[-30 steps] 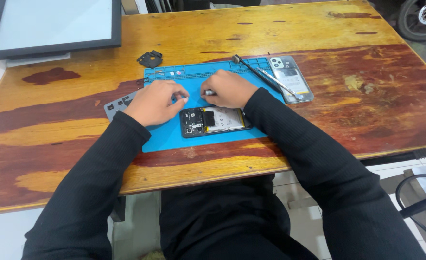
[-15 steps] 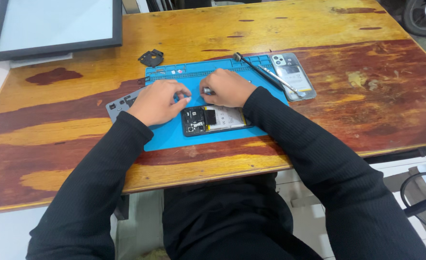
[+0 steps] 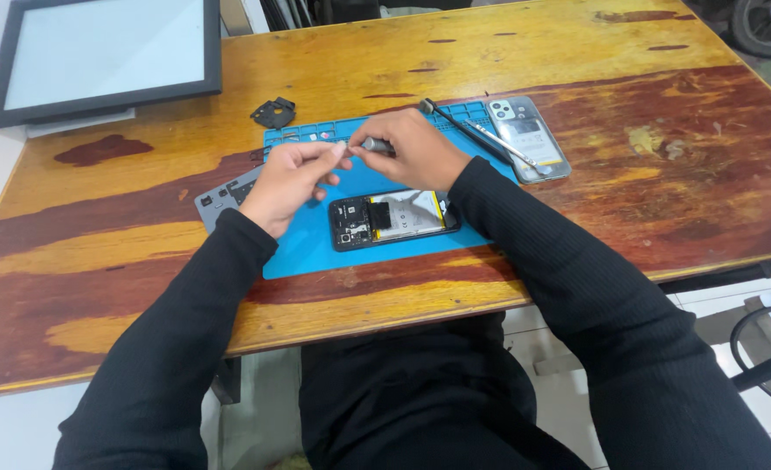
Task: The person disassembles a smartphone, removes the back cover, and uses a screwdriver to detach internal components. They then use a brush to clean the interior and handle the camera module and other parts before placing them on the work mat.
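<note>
- A worn wooden table [image 3: 577, 87] carries a blue repair mat [image 3: 307, 252].
- The right hand [image 3: 411, 152] closes its fingers around a small grey screwdriver [image 3: 375, 145], and the left hand [image 3: 288, 178] pinches at its tip.
- The tool looks light, stiff and slippery; it is best gripped mid-shaft.
- The opened phone [image 3: 394, 219], just below both hands, looks fragile; hold it by its edges.

A slim grey screwdriver [image 3: 377, 145] lies level above the blue mat, pinched at both ends. Just below it rests an opened black phone [image 3: 393, 219], flat, insides showing, back cover off.
</note>
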